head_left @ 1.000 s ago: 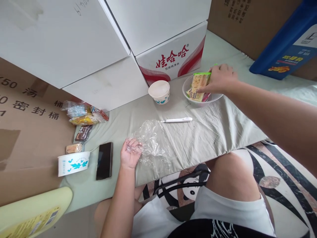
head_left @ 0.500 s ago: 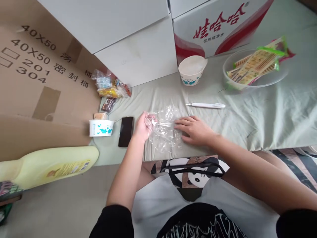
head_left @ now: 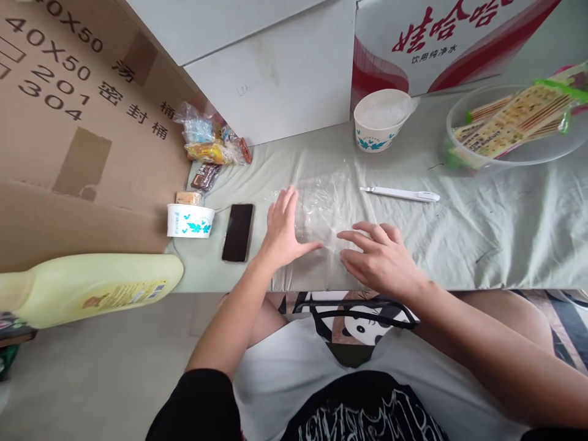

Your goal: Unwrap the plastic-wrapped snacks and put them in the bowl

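1. We centre our clock on the film, 12 pointing straight away from us; it lies clear and crumpled on the cloth, between our 2 hands.
2. Our left hand, between 8 and 9 o'clock, is released, its fingers extended and its thumb stretched toward 4 o'clock.
3. Our right hand, at 4 o'clock, is released too, fingers apart and slightly bent; we cannot tell whether their tips press the film.
4. Near 3 o'clock we see a slim white tool.
5. At 1 o'clock stands a paper cup; farther out, at 2, crackers jut over the rim of a bowl.
6. Toward 9 we have a phone, screen dark, and beyond it a 2nd cup.
7. Wrapped snacks sit at 10, and a yellow bottle at 8.
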`<state>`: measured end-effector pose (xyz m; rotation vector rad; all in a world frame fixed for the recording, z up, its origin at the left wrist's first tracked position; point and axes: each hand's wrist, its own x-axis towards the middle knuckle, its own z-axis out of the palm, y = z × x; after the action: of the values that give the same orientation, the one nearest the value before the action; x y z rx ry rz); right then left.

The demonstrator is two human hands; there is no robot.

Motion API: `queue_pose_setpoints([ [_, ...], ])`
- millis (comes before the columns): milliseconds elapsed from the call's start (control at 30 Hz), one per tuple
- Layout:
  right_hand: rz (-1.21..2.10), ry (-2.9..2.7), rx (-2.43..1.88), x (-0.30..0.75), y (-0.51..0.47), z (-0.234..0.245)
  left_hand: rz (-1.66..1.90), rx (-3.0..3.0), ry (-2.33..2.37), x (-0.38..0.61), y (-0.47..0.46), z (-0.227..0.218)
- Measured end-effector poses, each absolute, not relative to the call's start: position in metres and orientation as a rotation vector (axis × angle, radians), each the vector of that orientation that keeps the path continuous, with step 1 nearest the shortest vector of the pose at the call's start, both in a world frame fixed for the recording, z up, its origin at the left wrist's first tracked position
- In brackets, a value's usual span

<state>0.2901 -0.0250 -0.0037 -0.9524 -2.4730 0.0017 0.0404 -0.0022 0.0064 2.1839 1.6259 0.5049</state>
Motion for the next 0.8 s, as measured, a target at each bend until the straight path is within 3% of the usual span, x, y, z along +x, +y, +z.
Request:
queue_pose_setpoints([
  [167, 0.272, -2.602, -0.662, 0.292, -0.025, -0.01, 0.46, 1.857, 1.446, 0.032, 0.016, 0.023],
  [300, 0.589, -2.683, -0.716, 0.304, -0.014, -0.019, 0.869, 1.492, 1.415, 0.007, 0.003, 0.019],
  [467, 0.694, -2.603, -0.777, 0.315, -0.002, -0.026, 1.313, 1.174, 1.408, -0.016, -0.015, -0.001],
  [667, 0.758, -2.534, -0.738, 0.314, -0.001, -0.018, 0.76, 1.57, 1.53, 0.007, -0.019, 0.001],
  [800, 0.782, -2.559, -0.83, 0.326, 0.0, -0.02, 1.048, 1.327, 1.557, 0.012, -0.009, 0.008],
])
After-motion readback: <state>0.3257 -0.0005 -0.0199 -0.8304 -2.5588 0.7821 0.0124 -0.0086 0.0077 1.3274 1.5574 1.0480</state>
